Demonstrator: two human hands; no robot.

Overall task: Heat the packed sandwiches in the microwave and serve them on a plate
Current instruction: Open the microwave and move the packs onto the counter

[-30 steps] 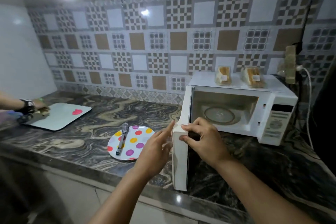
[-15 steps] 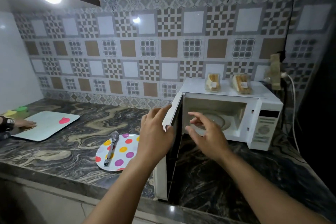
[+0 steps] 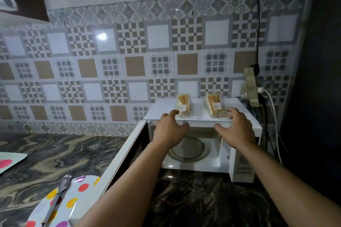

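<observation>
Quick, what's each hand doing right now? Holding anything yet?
Left hand: open, holding nothing, reaching toward the left sandwich pack.
Right hand: open, holding nothing, near the right sandwich pack.

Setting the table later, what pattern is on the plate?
White plate with multicoloured polka dots, seen in the head view.

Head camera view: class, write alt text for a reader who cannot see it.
Two bare hands, the left hand and right hand, reach with open fingers toward two packed sandwiches on top of a white microwave whose door hangs open. A polka-dot plate carrying a utensil sits on the marble counter.
</observation>
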